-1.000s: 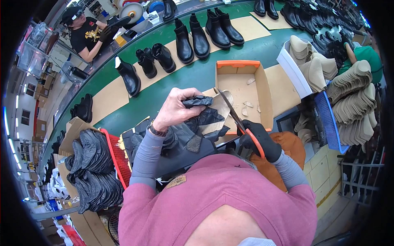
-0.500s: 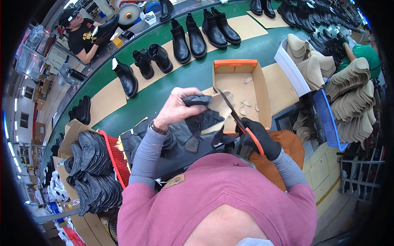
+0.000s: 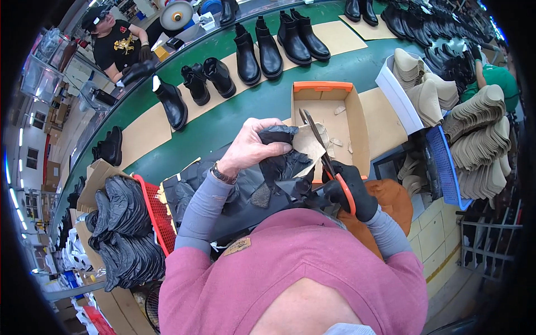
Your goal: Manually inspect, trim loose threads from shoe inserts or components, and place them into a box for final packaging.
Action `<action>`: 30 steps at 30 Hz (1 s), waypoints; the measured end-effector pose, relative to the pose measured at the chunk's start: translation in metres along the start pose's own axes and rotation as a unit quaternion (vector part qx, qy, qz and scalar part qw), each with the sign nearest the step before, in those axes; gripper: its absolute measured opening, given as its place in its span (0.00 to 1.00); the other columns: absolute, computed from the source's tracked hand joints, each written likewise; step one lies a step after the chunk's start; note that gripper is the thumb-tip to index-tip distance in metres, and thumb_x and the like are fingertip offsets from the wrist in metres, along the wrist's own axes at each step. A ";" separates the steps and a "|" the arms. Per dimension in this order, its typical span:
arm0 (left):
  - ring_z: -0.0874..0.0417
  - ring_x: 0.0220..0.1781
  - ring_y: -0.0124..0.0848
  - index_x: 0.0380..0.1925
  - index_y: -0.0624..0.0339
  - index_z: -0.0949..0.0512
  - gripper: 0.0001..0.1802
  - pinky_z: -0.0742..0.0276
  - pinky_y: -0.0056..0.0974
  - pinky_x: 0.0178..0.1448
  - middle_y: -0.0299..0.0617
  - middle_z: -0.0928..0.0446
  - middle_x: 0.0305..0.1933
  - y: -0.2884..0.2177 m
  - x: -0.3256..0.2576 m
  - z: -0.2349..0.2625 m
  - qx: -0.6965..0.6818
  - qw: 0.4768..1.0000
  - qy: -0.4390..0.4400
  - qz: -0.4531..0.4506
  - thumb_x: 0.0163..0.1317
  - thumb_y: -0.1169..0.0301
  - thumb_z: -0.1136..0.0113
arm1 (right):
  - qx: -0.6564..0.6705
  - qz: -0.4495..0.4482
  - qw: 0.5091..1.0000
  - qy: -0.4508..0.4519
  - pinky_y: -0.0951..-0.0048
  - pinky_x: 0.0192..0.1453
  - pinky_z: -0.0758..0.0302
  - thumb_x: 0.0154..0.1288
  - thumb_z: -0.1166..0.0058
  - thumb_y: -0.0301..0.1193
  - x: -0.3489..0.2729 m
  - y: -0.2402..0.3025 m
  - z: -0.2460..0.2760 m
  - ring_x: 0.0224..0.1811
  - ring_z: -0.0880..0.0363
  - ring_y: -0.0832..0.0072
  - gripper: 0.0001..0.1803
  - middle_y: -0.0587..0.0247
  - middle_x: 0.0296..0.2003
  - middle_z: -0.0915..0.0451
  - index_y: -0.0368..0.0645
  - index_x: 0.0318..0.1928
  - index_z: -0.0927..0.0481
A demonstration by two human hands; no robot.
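My bare left hand point(image 3: 248, 146) pinches a crumpled black sheet point(image 3: 279, 133) together with a tan, curved, stiff-looking piece point(image 3: 306, 144). My right hand point(image 3: 365, 195), in a black glove, grips a pair of scissors point(image 3: 345, 192) with orange-red handles. The dark blades lie against the right edge of the tan piece, pointing away from me; whether they are cutting through it is hard to tell. Below my left hand, black sheets and scraps point(image 3: 234, 192) cover the work surface. Just beyond the blades is a shallow cardboard box point(image 3: 322, 86) with an orange rim, holding several tan offcuts.
Black ankle boots point(image 3: 267, 53) stand in a row along the green table point(image 3: 234, 117). At right are a white bin point(image 3: 399, 95) and a blue basket point(image 3: 446, 167) with stacked tan pieces. A red basket point(image 3: 153, 212) sits at left. Across the table is a co-worker point(image 3: 114, 42).
The tan piece has turned in my left hand and shows a flatter face beside the blades. My hands stay nearly in place. The co-worker at far left has lowered the shoe.
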State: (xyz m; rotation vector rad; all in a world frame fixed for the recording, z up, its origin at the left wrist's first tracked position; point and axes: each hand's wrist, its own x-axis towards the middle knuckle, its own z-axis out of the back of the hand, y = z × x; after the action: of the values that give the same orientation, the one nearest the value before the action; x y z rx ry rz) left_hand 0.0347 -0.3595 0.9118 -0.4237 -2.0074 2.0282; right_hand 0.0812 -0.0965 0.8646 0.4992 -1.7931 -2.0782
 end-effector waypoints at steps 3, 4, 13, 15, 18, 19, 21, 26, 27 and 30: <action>0.25 0.30 0.16 0.32 0.63 0.20 0.09 0.28 0.24 0.37 0.29 0.22 0.29 0.006 0.004 0.001 0.014 1.000 0.008 0.002 0.50 0.79 0.31 | -0.019 -0.004 1.000 -0.007 0.72 0.26 0.33 0.53 0.35 0.32 0.001 0.000 0.002 0.20 0.32 0.78 0.16 0.62 0.19 0.30 0.32 0.31 0.25; 0.25 0.30 0.16 0.32 0.63 0.20 0.09 0.28 0.24 0.37 0.29 0.22 0.29 0.007 0.005 0.000 0.013 1.000 0.010 0.002 0.50 0.79 0.31 | -0.020 -0.004 1.000 -0.009 0.72 0.26 0.33 0.53 0.35 0.32 0.001 -0.002 0.004 0.20 0.32 0.78 0.16 0.62 0.19 0.30 0.32 0.31 0.25; 0.26 0.33 0.16 0.31 0.62 0.19 0.06 0.28 0.25 0.40 0.27 0.24 0.29 0.014 0.015 -0.006 -0.062 0.996 0.067 0.021 0.53 0.77 0.32 | 0.036 0.069 0.997 0.011 0.68 0.35 0.30 0.59 0.39 0.41 0.007 -0.021 0.010 0.28 0.31 0.67 0.21 0.54 0.27 0.28 0.33 0.36 0.26; 0.25 0.33 0.16 0.32 0.62 0.19 0.06 0.27 0.26 0.40 0.27 0.23 0.29 0.018 0.016 -0.006 -0.076 0.994 0.067 0.030 0.53 0.78 0.32 | 0.004 0.011 1.000 0.019 0.67 0.33 0.30 0.59 0.38 0.40 0.001 -0.010 0.013 0.27 0.30 0.67 0.20 0.54 0.27 0.28 0.34 0.35 0.25; 0.23 0.32 0.18 0.34 0.64 0.20 0.08 0.24 0.26 0.41 0.30 0.22 0.30 0.028 0.019 -0.011 -0.131 0.989 0.055 0.044 0.52 0.80 0.33 | -0.013 0.035 0.999 0.019 0.65 0.31 0.30 0.57 0.38 0.36 -0.001 -0.012 0.013 0.25 0.28 0.63 0.15 0.53 0.26 0.28 0.36 0.34 0.24; 0.21 0.31 0.20 0.35 0.66 0.20 0.10 0.22 0.27 0.40 0.33 0.21 0.31 0.034 0.019 -0.011 -0.171 0.983 0.043 0.049 0.52 0.82 0.33 | -0.013 0.036 0.999 0.019 0.65 0.31 0.30 0.57 0.38 0.36 -0.002 -0.013 0.012 0.25 0.28 0.63 0.15 0.53 0.26 0.28 0.36 0.34 0.24; 0.19 0.34 0.21 0.39 0.66 0.20 0.12 0.20 0.27 0.43 0.35 0.19 0.34 0.048 0.019 -0.008 -0.180 0.981 0.051 0.048 0.52 0.82 0.34 | -0.096 0.057 0.994 0.022 0.63 0.30 0.29 0.55 0.39 0.32 -0.005 -0.014 0.012 0.26 0.25 0.59 0.09 0.52 0.26 0.26 0.40 0.33 0.21; 0.19 0.40 0.23 0.41 0.66 0.19 0.14 0.23 0.28 0.48 0.36 0.19 0.39 0.048 0.016 -0.004 -0.100 0.991 0.067 0.062 0.52 0.80 0.32 | -0.282 0.185 0.941 -0.006 0.60 0.31 0.28 0.56 0.43 0.30 0.000 -0.039 0.021 0.29 0.22 0.54 0.07 0.51 0.27 0.23 0.42 0.36 0.18; 0.19 0.40 0.23 0.41 0.66 0.19 0.14 0.23 0.28 0.48 0.36 0.19 0.39 0.043 0.015 -0.005 -0.100 0.991 0.067 0.062 0.52 0.80 0.32 | -0.360 0.195 0.912 0.004 0.60 0.32 0.27 0.58 0.44 0.30 0.003 -0.045 0.025 0.29 0.22 0.53 0.08 0.51 0.28 0.23 0.43 0.37 0.17; 0.20 0.49 0.29 0.46 0.63 0.20 0.21 0.25 0.34 0.55 0.40 0.20 0.46 0.012 0.012 -0.013 0.125 0.981 0.078 -0.128 0.48 0.80 0.32 | -0.379 -0.004 0.924 -0.046 0.57 0.34 0.25 0.60 0.43 0.44 0.022 -0.042 0.027 0.31 0.19 0.50 0.19 0.46 0.28 0.20 0.40 0.38 0.18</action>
State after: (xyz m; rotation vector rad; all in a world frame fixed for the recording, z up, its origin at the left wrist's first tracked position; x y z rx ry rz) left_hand 0.0286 -0.3433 0.8995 -0.2489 -1.5987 1.9840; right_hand 0.0476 -0.0778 0.8257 0.1832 -0.8792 -2.5941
